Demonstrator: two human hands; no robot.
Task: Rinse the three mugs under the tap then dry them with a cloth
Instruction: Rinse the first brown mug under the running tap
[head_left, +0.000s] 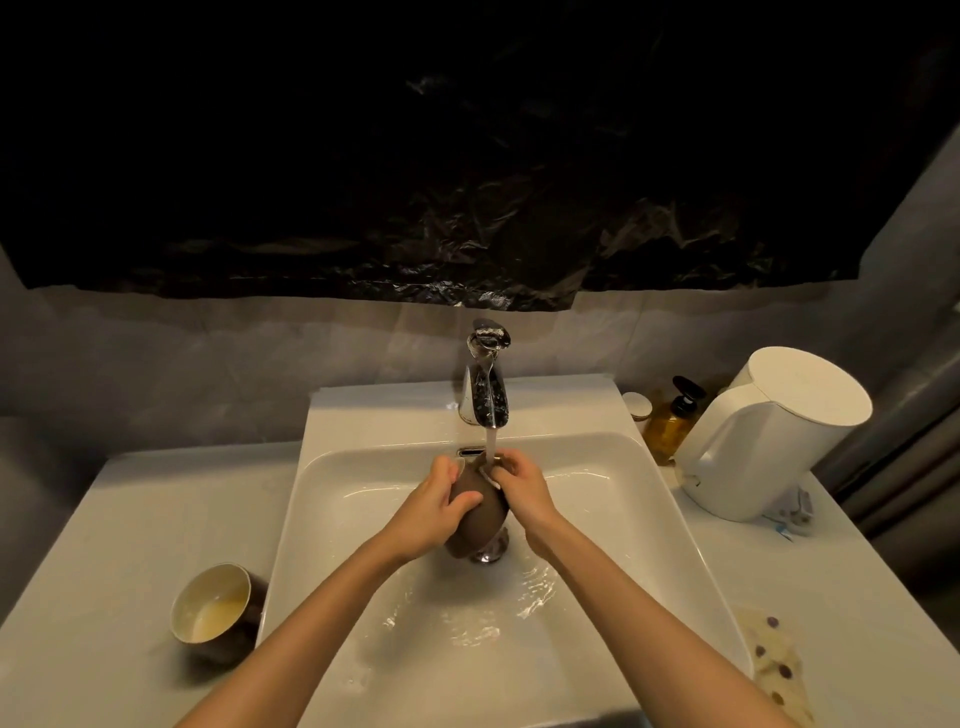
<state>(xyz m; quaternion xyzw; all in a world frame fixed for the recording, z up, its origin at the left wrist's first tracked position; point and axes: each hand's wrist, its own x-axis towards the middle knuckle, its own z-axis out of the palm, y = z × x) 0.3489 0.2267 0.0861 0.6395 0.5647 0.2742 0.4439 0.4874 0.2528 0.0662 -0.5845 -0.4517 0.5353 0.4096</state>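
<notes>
A brown mug (480, 519) is tilted over the white sink (649, 499), its mouth turned away toward the running tap (485, 387). My left hand (439, 504) wraps around the mug's side. My right hand (519, 480) grips its rim, where the water stream lands. A second brown mug (213, 605) with a cream inside stands on the counter left of the sink. A cream cloth with dark dots (776, 662) lies on the counter at the right. I see no third mug.
A white electric kettle (769, 431), an amber pump bottle (672, 421) and a small white jar (638, 405) stand on the counter at the back right. Water pools around the chrome drain (491, 555). Black plastic sheeting (415, 182) covers the wall above.
</notes>
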